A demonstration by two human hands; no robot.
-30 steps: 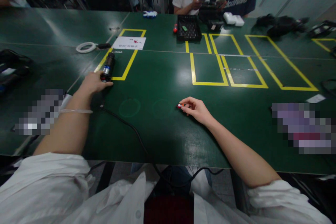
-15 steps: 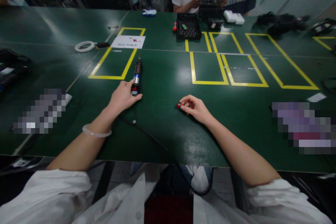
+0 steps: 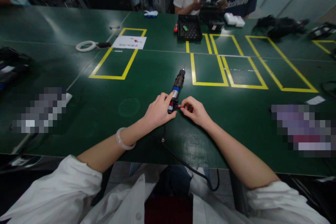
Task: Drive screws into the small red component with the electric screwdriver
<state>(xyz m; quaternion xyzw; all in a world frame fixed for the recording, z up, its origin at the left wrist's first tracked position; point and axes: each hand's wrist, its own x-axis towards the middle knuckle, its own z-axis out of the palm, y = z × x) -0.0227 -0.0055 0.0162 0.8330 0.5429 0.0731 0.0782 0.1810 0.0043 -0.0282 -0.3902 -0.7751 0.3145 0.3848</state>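
Note:
My left hand (image 3: 160, 111) is wrapped round the rear part of an electric screwdriver (image 3: 179, 81), which lies slanted on the table with its thin bit pointing away from me. A black cord (image 3: 185, 164) trails from it toward my lap. In a pinch of thumb and fingers, my right hand (image 3: 194, 111) holds a small red-and-black part (image 3: 179, 106) whose kind I cannot make out. That part is right beside the screwdriver's rear end; whether the two touch is too small to tell. A ring-ended wire (image 3: 163, 140) hangs below the left hand.
Yellow tape frames (image 3: 210, 84) mark the green table. A black tray (image 3: 189, 37) with a green piece stands at the back, a red item (image 3: 175, 27) beside it. A paper sheet (image 3: 129, 42) and a white cable coil (image 3: 86, 46) lie back left. Two people sit across.
My left hand has brought the electric screwdriver to the right and nearer me, up to my right hand, and its tip now leans right. The right hand has barely moved.

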